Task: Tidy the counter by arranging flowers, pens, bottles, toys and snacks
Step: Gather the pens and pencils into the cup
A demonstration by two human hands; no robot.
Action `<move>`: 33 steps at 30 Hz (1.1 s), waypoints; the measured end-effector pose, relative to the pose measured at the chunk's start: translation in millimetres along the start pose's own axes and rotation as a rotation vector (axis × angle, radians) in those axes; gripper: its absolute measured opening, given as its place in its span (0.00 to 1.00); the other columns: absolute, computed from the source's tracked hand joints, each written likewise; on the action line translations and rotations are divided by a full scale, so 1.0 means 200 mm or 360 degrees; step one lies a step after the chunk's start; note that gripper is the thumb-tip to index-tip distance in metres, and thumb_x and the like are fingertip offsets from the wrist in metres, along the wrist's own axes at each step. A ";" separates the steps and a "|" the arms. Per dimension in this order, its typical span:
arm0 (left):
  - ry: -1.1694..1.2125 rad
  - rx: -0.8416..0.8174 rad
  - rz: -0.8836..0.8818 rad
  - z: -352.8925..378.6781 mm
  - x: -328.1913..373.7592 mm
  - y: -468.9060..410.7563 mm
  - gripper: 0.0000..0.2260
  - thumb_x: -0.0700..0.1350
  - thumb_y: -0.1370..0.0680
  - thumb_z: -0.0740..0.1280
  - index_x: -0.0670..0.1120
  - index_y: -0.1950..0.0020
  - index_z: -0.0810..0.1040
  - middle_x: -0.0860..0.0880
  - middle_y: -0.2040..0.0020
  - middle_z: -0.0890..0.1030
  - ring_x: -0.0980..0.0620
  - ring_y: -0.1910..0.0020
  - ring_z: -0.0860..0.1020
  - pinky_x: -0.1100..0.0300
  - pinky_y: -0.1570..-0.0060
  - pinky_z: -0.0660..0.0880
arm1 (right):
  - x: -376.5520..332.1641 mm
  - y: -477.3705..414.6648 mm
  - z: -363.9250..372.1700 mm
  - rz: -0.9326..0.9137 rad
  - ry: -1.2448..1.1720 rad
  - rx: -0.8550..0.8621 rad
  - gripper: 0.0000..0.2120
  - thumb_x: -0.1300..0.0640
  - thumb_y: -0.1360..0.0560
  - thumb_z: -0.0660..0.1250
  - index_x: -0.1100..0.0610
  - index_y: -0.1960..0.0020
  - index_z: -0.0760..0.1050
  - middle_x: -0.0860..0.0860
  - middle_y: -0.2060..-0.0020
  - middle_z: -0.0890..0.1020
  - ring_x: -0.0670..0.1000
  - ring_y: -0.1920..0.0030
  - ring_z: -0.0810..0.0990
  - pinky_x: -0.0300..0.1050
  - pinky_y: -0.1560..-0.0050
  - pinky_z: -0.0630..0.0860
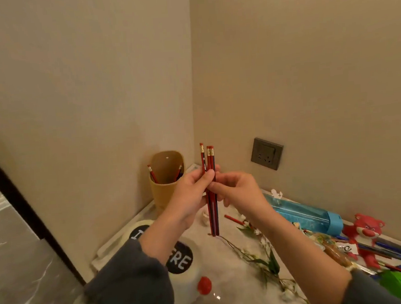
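Three red pencils stand upright as a bundle with their eraser ends up and their tips near the counter. My left hand grips them from the left, and my right hand pinches them from the right. Behind the left hand, in the corner, a tan pen holder has a few pencils in it. One more red pencil lies on the counter behind my right wrist.
A white vase with a black label stands under my left forearm. White artificial flower stems lie across the counter. A blue bottle, a red toy bear, snack packets and blue pens lie at right. A wall socket sits on the right wall.
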State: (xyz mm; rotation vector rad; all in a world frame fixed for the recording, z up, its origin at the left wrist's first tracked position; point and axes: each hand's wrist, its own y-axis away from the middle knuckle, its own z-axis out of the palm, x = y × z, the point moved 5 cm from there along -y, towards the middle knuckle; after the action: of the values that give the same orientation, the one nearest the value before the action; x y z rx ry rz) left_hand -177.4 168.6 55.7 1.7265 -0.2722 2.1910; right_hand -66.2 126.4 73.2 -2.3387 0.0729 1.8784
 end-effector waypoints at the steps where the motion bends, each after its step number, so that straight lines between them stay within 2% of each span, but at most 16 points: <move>1: -0.0035 0.0013 0.0057 -0.05 0.07 -0.03 0.09 0.43 0.19 0.62 0.48 0.44 0.81 0.44 0.48 0.84 0.45 0.48 0.82 0.48 0.48 0.80 | -0.06 -0.06 0.04 -0.0034 0.0011 -0.0041 0.05 0.60 0.24 0.69 0.54 0.51 0.84 0.49 0.65 0.85 0.42 0.68 0.77 0.36 0.68 0.73; 5: -0.0151 0.0047 0.0257 -0.22 0.28 -0.13 0.09 0.44 0.20 0.63 0.48 0.44 0.81 0.42 0.48 0.84 0.43 0.49 0.82 0.46 0.47 0.79 | -0.22 -0.30 0.20 -0.0210 0.0087 -0.0129 0.05 0.62 0.23 0.68 0.61 0.50 0.82 0.48 0.70 0.81 0.41 0.71 0.76 0.37 0.70 0.72; 7: -0.0182 0.0065 0.0367 -0.30 0.37 -0.18 0.08 0.43 0.20 0.64 0.50 0.47 0.82 0.44 0.50 0.85 0.45 0.49 0.82 0.50 0.50 0.80 | -0.28 -0.39 0.27 -0.0304 0.0096 -0.0107 0.06 0.63 0.23 0.67 0.63 0.50 0.82 0.47 0.70 0.81 0.39 0.72 0.77 0.34 0.70 0.72; 9: -0.0305 0.0115 0.0509 -0.38 0.44 -0.23 0.08 0.42 0.21 0.65 0.52 0.48 0.83 0.48 0.50 0.85 0.51 0.49 0.83 0.61 0.53 0.79 | -0.30 -0.47 0.34 -0.0404 0.0074 -0.0082 0.06 0.63 0.22 0.67 0.60 0.50 0.83 0.48 0.67 0.83 0.38 0.69 0.79 0.34 0.67 0.73; 10: -0.0389 0.0155 0.0578 -0.42 0.46 -0.26 0.08 0.41 0.21 0.66 0.52 0.48 0.83 0.49 0.50 0.85 0.53 0.49 0.83 0.63 0.52 0.78 | -0.30 -0.50 0.37 -0.0455 0.0081 -0.0054 0.06 0.62 0.22 0.67 0.58 0.50 0.83 0.48 0.66 0.84 0.39 0.68 0.79 0.35 0.65 0.74; 12: -0.0511 0.0227 0.0646 -0.49 0.47 -0.31 0.08 0.41 0.22 0.67 0.53 0.49 0.82 0.51 0.48 0.84 0.55 0.47 0.81 0.60 0.45 0.77 | -0.27 -0.56 0.41 -0.0516 0.0099 0.0007 0.07 0.62 0.22 0.67 0.54 0.53 0.83 0.46 0.67 0.83 0.40 0.68 0.77 0.37 0.66 0.73; 15: -0.0594 0.0271 0.0654 -0.58 0.42 -0.36 0.10 0.40 0.23 0.68 0.53 0.45 0.82 0.53 0.47 0.84 0.56 0.45 0.80 0.58 0.41 0.76 | -0.17 -0.62 0.48 -0.0450 0.0163 0.0062 0.07 0.61 0.23 0.67 0.51 0.54 0.82 0.46 0.67 0.84 0.40 0.69 0.79 0.39 0.65 0.76; 18: -0.0713 0.0313 0.0696 -0.64 0.37 -0.39 0.15 0.40 0.22 0.67 0.55 0.39 0.77 0.55 0.49 0.81 0.55 0.48 0.79 0.63 0.47 0.75 | 0.00 -0.66 0.53 -0.0241 0.0353 0.0096 0.05 0.59 0.24 0.68 0.56 0.55 0.83 0.50 0.66 0.85 0.47 0.67 0.82 0.48 0.63 0.81; 21: -0.0856 0.0294 0.0735 -0.68 0.30 -0.40 0.14 0.42 0.21 0.66 0.60 0.41 0.77 0.56 0.48 0.79 0.55 0.49 0.78 0.64 0.50 0.75 | 0.14 -0.67 0.57 -0.0077 0.0716 0.0054 0.07 0.55 0.25 0.69 0.56 0.60 0.82 0.52 0.67 0.84 0.53 0.65 0.82 0.57 0.58 0.80; 25: -0.1062 0.0253 0.0714 -0.70 0.22 -0.40 0.13 0.43 0.20 0.64 0.58 0.40 0.79 0.58 0.45 0.76 0.59 0.48 0.77 0.59 0.46 0.78 | 0.18 -0.67 0.58 -0.0018 0.1093 0.0008 0.10 0.52 0.25 0.68 0.53 0.64 0.77 0.51 0.68 0.81 0.52 0.66 0.80 0.55 0.60 0.80; 27: -0.1150 0.0221 0.0712 -0.69 0.20 -0.39 0.12 0.45 0.20 0.63 0.58 0.40 0.79 0.59 0.44 0.75 0.59 0.47 0.76 0.61 0.44 0.76 | 0.18 -0.66 0.59 0.0039 0.1245 -0.0108 0.11 0.51 0.23 0.66 0.53 0.63 0.75 0.51 0.69 0.81 0.51 0.68 0.81 0.51 0.63 0.80; 30: -0.1275 0.0221 0.0728 -0.67 0.18 -0.36 0.09 0.47 0.21 0.64 0.58 0.44 0.80 0.61 0.46 0.76 0.62 0.47 0.76 0.65 0.46 0.75 | 0.18 -0.63 0.60 0.0156 0.1227 -0.0293 0.12 0.50 0.20 0.62 0.55 0.59 0.76 0.49 0.73 0.79 0.45 0.77 0.78 0.41 0.72 0.75; 33: -0.1410 0.0245 0.0636 -0.68 0.14 -0.35 0.06 0.49 0.21 0.65 0.59 0.48 0.80 0.62 0.49 0.77 0.61 0.49 0.76 0.62 0.47 0.76 | 0.18 -0.60 0.59 0.0183 0.1072 -0.0401 0.10 0.51 0.20 0.61 0.54 0.56 0.75 0.50 0.73 0.79 0.45 0.76 0.78 0.38 0.73 0.74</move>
State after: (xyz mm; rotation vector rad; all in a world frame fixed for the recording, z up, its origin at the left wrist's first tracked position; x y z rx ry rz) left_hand -279.4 284.6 46.6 2.8478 -0.7170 1.5303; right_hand -156.8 263.3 23.0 -3.0975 0.0411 1.1020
